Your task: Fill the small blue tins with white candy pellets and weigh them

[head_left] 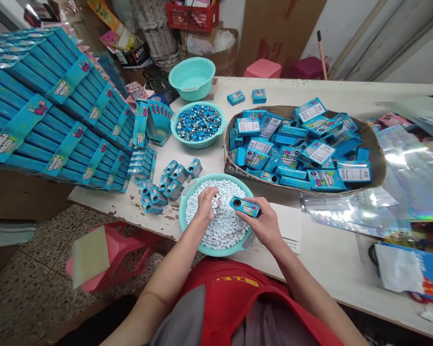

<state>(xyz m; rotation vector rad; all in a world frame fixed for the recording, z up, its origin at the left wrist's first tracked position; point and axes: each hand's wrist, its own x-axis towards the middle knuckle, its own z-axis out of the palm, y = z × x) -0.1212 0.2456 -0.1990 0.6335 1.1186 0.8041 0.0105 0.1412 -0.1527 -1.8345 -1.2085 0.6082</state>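
Observation:
A turquoise basin full of small white candies stands at the table's front edge, right before me. Over its left part, my left hand is closed around some of the white candies. My right hand grips a small blue candy box above the basin's right side. The box lies tilted in the fingers, with a round dark hole showing at its left end. Left of the basin, several similar small boxes stand in a group, with round holes in their tops.
Behind is a second basin of shiny blue and silver caps, then a stacked turquoise basin. A cardboard tray heaped with blue boxes sits right. Stacked blue display packs fill the left. Holographic sheets lie far right; a red stool stands below left.

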